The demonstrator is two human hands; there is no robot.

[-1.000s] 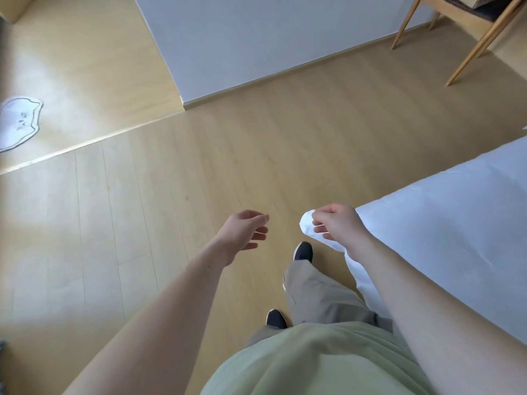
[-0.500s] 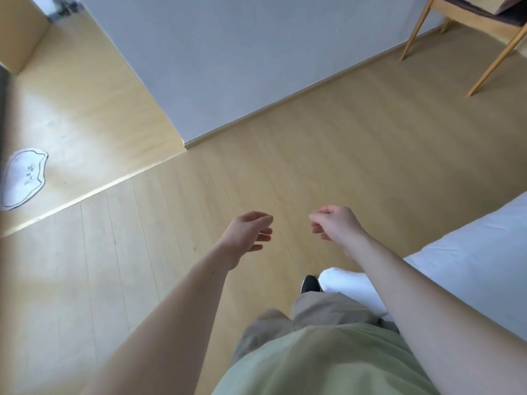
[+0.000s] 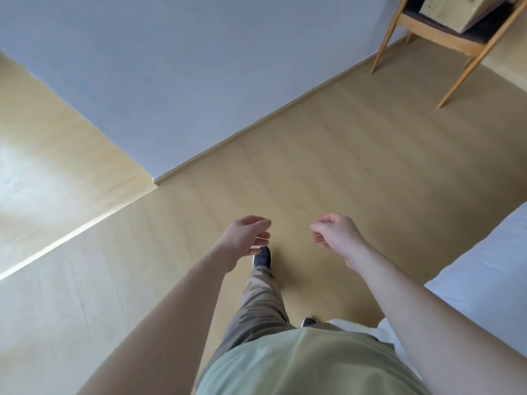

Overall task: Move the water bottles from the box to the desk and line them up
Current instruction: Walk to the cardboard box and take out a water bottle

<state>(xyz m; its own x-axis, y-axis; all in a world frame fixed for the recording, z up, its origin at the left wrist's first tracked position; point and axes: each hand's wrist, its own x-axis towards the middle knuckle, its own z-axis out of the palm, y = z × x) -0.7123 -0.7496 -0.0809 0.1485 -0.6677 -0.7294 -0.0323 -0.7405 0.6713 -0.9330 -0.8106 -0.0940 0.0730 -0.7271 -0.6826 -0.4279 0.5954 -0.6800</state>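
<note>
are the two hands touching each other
Apart. The head view shows bare wooden floor in a clear gap between the left hand and the right hand; both have loosely curled fingers and hold nothing.

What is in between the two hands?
Only bare wooden floor shows between the left hand and the right hand in the head view; neither hand holds anything.

Cardboard box [image 3: 453, 10] on wooden chair seat, top right, partly cropped.
</note>
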